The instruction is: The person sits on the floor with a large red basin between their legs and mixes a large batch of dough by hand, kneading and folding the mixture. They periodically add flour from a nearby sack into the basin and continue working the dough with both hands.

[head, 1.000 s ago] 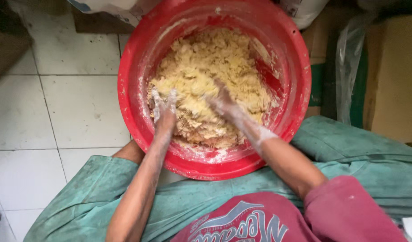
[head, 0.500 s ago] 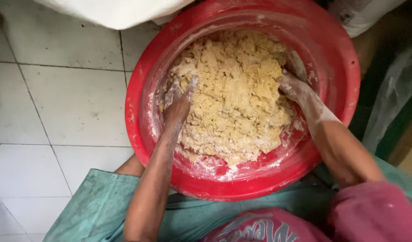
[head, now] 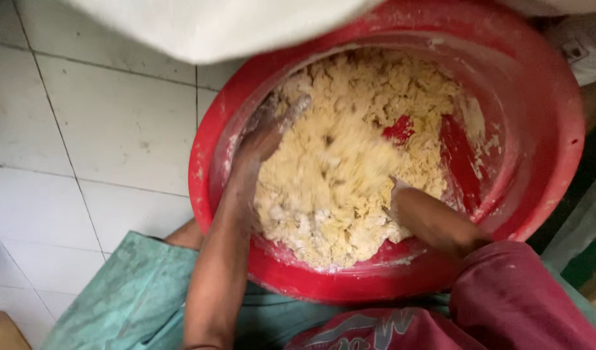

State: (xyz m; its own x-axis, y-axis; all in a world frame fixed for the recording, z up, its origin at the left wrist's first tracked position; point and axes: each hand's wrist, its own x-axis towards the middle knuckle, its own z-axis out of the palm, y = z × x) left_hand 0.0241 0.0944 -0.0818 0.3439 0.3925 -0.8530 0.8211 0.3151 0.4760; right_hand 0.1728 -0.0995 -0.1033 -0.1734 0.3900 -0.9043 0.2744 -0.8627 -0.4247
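Down in the bowl, the left hand [head: 265, 133] lies spread open, flour-dusted fingers [head: 297, 104] stretched toward one o'clock, the palm pressed flat against the near-left flank of the dough [head: 350, 162]. It grips nothing; it only leans on the crumbly mass where that meets the bowl's inner wall at about nine o'clock. The right hand [head: 401, 201] is pushed into the dough at about five o'clock, sunk so far that only the wrist and the back of the hand show, so whether its fingers are curled or spread cannot be told. Motion blur smears the dough just above it.

The dough is a pale yellow, ragged, lumpy heap filling the middle and left of the red plastic bowl [head: 557, 129]. At about three o'clock a patch of bare red floor shows through, streaked with flour, and floury smears ring the wall.

Both forearms come in from six o'clock. The bowl sits on the floor against the person's green cloth [head: 136, 291] and dark red garment [head: 518, 304]. White floor tiles [head: 103, 129] lie at nine o'clock, and a white sack [head: 214, 26] overhangs the rim at twelve.
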